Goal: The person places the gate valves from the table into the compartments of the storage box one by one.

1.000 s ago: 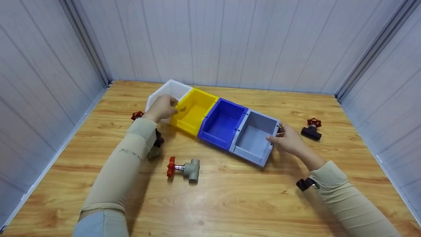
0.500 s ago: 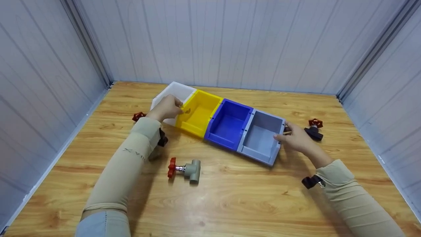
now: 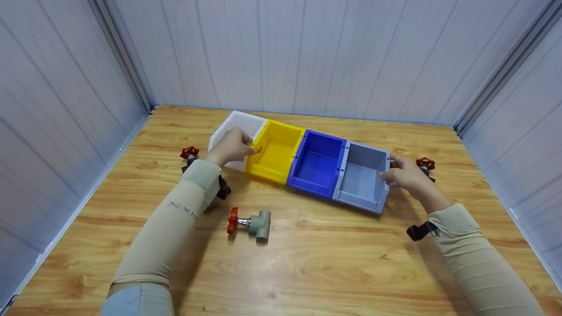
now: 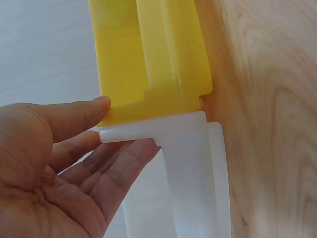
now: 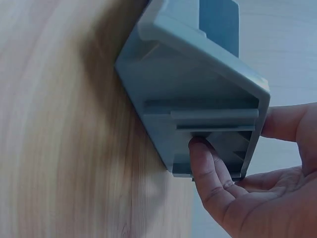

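A row of four joined open-front storage bins stands slantwise near the back wall: white (image 3: 249,124), yellow (image 3: 281,147), blue (image 3: 318,164) and grey (image 3: 362,177). My left hand (image 3: 232,147) pinches the meeting side walls of the white and yellow bins, thumb inside the yellow one and fingers inside the white one, as the left wrist view shows. At the other end, my right hand (image 3: 408,177) grips the outer side wall of the grey bin, its thumb over the rim and its fingers (image 5: 208,173) against the ribbed outside. Whether the bins touch the table throughout, I cannot tell.
A grey tee valve with a red handwheel (image 3: 250,224) lies in front of the bins. A dark valve with a red wheel (image 3: 189,153) sits left, partly behind my left sleeve. Another red-wheeled valve (image 3: 426,166) is partly hidden by my right hand. Walls enclose the table.
Both hands have shifted the row of bins to the right, and its grey end has swung slightly toward the back. The right hand now covers part of the right valve.
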Demonstrator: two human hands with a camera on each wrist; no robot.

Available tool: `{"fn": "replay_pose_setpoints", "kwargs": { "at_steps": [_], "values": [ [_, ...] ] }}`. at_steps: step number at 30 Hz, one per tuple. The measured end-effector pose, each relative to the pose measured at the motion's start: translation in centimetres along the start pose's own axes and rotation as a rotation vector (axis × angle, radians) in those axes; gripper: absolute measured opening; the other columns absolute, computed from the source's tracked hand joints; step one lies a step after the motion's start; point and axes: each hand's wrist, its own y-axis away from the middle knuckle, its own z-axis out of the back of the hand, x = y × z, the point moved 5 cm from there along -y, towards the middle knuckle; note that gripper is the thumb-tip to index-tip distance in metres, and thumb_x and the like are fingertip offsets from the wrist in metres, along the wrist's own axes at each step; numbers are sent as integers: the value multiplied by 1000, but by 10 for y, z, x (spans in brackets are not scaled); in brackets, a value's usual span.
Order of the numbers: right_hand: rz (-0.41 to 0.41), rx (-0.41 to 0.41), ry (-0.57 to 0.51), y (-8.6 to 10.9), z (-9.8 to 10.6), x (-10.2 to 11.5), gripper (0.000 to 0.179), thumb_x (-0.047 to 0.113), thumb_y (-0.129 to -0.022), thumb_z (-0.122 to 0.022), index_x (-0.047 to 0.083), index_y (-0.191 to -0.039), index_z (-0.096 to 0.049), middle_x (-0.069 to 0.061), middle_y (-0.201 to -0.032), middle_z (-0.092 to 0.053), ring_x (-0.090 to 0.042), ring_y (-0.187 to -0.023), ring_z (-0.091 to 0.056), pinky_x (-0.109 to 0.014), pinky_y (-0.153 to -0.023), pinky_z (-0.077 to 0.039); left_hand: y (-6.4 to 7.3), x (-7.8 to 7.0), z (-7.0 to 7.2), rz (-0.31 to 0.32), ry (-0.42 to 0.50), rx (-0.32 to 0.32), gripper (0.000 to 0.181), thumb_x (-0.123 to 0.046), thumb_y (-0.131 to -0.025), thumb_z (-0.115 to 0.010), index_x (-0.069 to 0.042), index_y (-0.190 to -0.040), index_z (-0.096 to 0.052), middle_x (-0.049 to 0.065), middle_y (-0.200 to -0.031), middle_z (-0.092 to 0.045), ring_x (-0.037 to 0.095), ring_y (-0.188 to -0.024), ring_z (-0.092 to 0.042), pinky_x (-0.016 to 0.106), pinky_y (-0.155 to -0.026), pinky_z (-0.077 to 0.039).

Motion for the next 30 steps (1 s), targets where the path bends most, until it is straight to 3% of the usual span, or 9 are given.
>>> {"fn": "replay_pose_setpoints", "kwargs": {
  "at_steps": [5,13,19,26,30],
  "values": [
    [-15,4,-45,-4,8,-3,90,8,-108,-59,6,-174,2,-33,-175,-23,-32,-132,-55,-22,-81,-57,1,-2,-6,-18,6,2,39,-14,-103,-73,5,-136,-71,22,-140,-69,16,-83,-63,33,-86,-63],
    [-19,5,-78,-11,20,-8,92,5,-106,-59,8,-175,3,-29,-178,-20,-20,-116,-56,-24,-76,-52,4,-8,-14,26,19,13,43,-17,-102,-76,4,-140,-68,21,-140,-70,21,-93,-68,40,-95,-65],
    [-20,24,-104,-14,28,-13,91,5,-106,-60,8,-175,-2,-26,-177,-21,-14,-110,-57,-22,-76,-52,9,-11,-19,60,35,9,42,-18,-101,-78,2,-137,-69,16,-131,-71,20,-88,-66,36,-90,-66],
    [-21,16,-103,-23,34,-15,89,1,-104,-58,8,-175,-6,-27,-177,-23,-19,-116,-53,-20,-73,-50,12,-14,-24,27,28,-1,20,-18,-100,-79,-1,-109,-73,9,-99,-67,16,-74,-62,28,-74,-61],
    [-10,14,-63,-27,36,-16,89,1,-104,-58,8,-175,-6,-28,-176,-25,-19,-118,-54,-20,-75,-51,12,-14,-24,1,41,-7,14,-17,-100,-79,-4,-102,-74,4,-90,-66,15,-72,-61,26,-71,-59]
  ]
}}
